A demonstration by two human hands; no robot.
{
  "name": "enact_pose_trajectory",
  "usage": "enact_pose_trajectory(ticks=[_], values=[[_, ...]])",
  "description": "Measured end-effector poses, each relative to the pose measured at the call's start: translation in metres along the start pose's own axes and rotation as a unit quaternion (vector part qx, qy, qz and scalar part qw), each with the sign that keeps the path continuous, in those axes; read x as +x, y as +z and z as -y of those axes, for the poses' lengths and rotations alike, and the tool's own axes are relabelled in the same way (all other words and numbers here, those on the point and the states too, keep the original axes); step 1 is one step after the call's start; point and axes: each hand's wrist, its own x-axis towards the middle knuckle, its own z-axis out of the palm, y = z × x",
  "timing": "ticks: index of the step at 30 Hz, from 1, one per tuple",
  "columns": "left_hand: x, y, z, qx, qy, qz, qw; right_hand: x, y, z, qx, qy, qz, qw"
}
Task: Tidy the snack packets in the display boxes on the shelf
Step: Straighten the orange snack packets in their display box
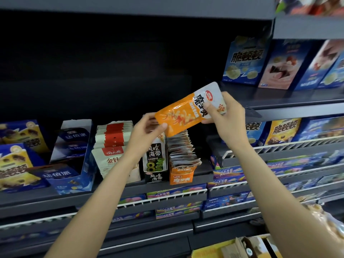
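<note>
Both hands hold an orange and white snack packet (188,110) in the air above the shelf, tilted with its white end up to the right. My left hand (147,131) pinches its orange lower corner. My right hand (228,116) grips its white top end. Directly below stands an orange display box (181,176) with several similar packets standing in a loose, uneven row. Left of it is a black and white display box (155,164) with green print, partly hidden by my left wrist.
A stack of white and red packets (111,144) stands further left, beside blue display boxes (72,161). Blue biscuit boxes (245,60) fill the upper right shelf. Lower shelves hold wire-fronted rows of colourful packs (227,173). A yellow box (242,246) sits at the bottom right.
</note>
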Motion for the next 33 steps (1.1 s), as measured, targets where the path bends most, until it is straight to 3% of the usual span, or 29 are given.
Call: enact_pose_trajectory(ticks=[4, 6, 11, 13, 15, 18, 21, 25, 29, 33], values=[[-0.023, -0.016, -0.013, -0.093, -0.019, -0.051, 0.994, -0.003, 0.003, 0.001, 0.16, 0.13, 0.072, 0.976], [-0.028, -0.024, -0.016, -0.097, -0.024, -0.058, 0.993, -0.005, 0.003, 0.001, 0.175, 0.145, 0.098, 0.969], [-0.033, -0.039, -0.015, -0.083, -0.012, -0.068, 0.994, -0.008, 0.001, -0.004, 0.093, 0.056, 0.089, 0.99], [-0.038, -0.045, -0.015, -0.01, 0.071, -0.093, 0.993, -0.011, -0.004, -0.003, 0.076, -0.014, 0.087, 0.993], [-0.041, -0.054, -0.014, 0.089, 0.249, -0.108, 0.958, -0.015, -0.011, -0.002, 0.082, -0.078, 0.111, 0.987], [-0.042, -0.067, -0.012, 0.216, 0.467, -0.089, 0.853, -0.018, -0.02, 0.0, 0.048, -0.17, 0.125, 0.976], [-0.04, -0.078, -0.01, 0.315, 0.541, -0.051, 0.778, -0.016, -0.026, -0.003, -0.022, -0.271, 0.112, 0.956], [-0.037, -0.082, -0.006, 0.382, 0.564, -0.035, 0.731, -0.015, -0.028, -0.018, -0.088, -0.335, 0.112, 0.931], [-0.037, -0.081, 0.001, 0.391, 0.557, -0.032, 0.732, -0.018, -0.027, -0.024, -0.102, -0.351, 0.106, 0.925], [-0.033, -0.068, 0.003, 0.334, 0.494, -0.049, 0.801, -0.021, -0.025, -0.021, -0.048, -0.287, 0.076, 0.954]])
